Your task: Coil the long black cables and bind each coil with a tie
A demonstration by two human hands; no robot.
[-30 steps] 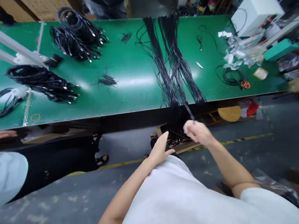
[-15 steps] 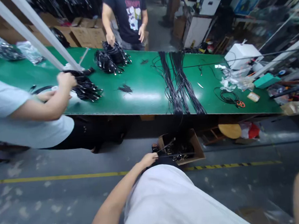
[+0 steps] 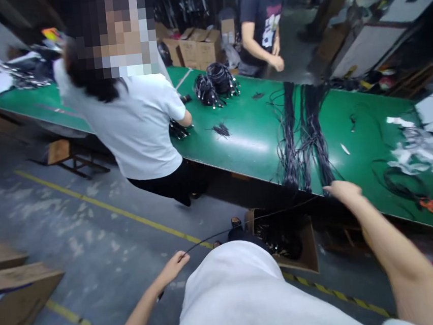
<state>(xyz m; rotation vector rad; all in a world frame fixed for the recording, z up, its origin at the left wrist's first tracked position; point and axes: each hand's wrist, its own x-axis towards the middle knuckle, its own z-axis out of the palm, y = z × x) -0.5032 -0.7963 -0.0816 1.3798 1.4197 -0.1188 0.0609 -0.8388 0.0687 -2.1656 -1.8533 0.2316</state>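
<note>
A thin black cable [image 3: 215, 233] runs in a shallow curve across the front of my body. My left hand [image 3: 176, 266], low and away from the table, is closed round one part of it, and a short end hangs below that wrist. My right hand [image 3: 344, 191] is at the table's near edge with its fingertips pinched where the cable's other part leads; the exact grip is blurred. Right beside those fingertips, long bundles of black cables [image 3: 316, 142] lie across the green table [image 3: 249, 151], their ends at the edge.
Below the table stands a cardboard box [image 3: 309, 245] with black cables inside. A co-worker in a light shirt [image 3: 140, 124] stands at the left; another person [image 3: 261, 30] is across the table. Coiled cable bundles [image 3: 222, 80], orange-handled scissors [image 3: 431, 206] and plastic bags [image 3: 410, 149] lie on the table.
My view has turned left. My right hand has come from the far right to the cable bundles at the table edge. My left hand has moved out leftward, still holding the cable.
</note>
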